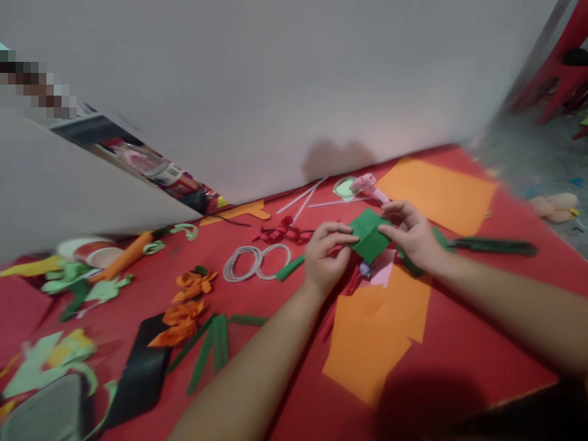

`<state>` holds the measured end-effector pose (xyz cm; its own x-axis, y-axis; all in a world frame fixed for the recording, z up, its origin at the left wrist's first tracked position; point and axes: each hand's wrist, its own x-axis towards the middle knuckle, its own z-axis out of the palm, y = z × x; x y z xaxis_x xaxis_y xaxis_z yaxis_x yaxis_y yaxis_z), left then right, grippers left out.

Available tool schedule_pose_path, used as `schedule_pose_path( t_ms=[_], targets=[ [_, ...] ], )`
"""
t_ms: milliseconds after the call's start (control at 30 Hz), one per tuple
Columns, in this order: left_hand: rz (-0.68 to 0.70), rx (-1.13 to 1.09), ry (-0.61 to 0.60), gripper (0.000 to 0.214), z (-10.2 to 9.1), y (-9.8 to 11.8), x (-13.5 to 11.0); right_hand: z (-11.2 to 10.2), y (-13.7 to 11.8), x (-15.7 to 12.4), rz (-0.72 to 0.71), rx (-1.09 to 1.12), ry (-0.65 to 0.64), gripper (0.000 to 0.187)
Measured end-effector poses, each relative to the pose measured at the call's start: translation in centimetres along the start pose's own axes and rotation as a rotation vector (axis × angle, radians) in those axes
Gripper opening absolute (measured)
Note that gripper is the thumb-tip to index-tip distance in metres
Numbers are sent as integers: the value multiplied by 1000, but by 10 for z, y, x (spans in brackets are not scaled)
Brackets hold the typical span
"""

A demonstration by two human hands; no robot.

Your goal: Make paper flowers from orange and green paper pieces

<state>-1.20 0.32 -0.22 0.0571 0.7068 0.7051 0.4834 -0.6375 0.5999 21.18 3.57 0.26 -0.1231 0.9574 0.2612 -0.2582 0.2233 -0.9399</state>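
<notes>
A small green paper square (370, 236) with a crease across it is held up above the red table (285, 303). On its left edge, my left hand (327, 252) pinches the paper between thumb and fingers. My right hand (410, 234) grips the opposite edge, thumb in front. Below the hands lie cut orange paper (372, 343), a pink paper piece (383, 267) and a small purple paper bit (366, 270). Just behind them is a pink glue gun (367, 184). To the right rests a dark green utility knife (496, 245).
White rings (242, 264), a red paper ribbon (285, 231) and orange paper flowers (181, 321) lie to the left. Green strips (214, 343) are near a black phone-like slab (140, 373). An orange sheet (436, 190) lies far right; a wall (294, 92) stands behind.
</notes>
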Motion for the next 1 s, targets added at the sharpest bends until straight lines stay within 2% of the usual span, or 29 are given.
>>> schedule_pose_path(
  t_ms=[133, 267, 467, 667, 833, 933, 1000],
  targets=[
    [-88, -143, -70, 33, 2, -6, -2, 0, -1, 0, 16, 2, -23, 43],
    [-150, -163, -171, 54, 6, -7, -6, 0, -2, 1, 4, -7, -66, 39],
    [-109, -104, -144, 33, 6, 0, -3, 1, -2, 0, -6, 26, -40, 37],
    [-254, -182, -113, 39, 7, -9, -6, 2, -2, -5, 229, 119, -93, 41],
    [-331, -206, -85, 48, 8, -16, -8, 3, -9, -7, 101, 28, -141, 34],
    [-315, -205, -72, 37, 7, -14, -7, 2, -8, -7, 107, -20, -166, 24],
    [-299, -203, -58, 29, 6, -11, -5, 1, -7, -7, 119, -13, -155, 25]
  ],
)
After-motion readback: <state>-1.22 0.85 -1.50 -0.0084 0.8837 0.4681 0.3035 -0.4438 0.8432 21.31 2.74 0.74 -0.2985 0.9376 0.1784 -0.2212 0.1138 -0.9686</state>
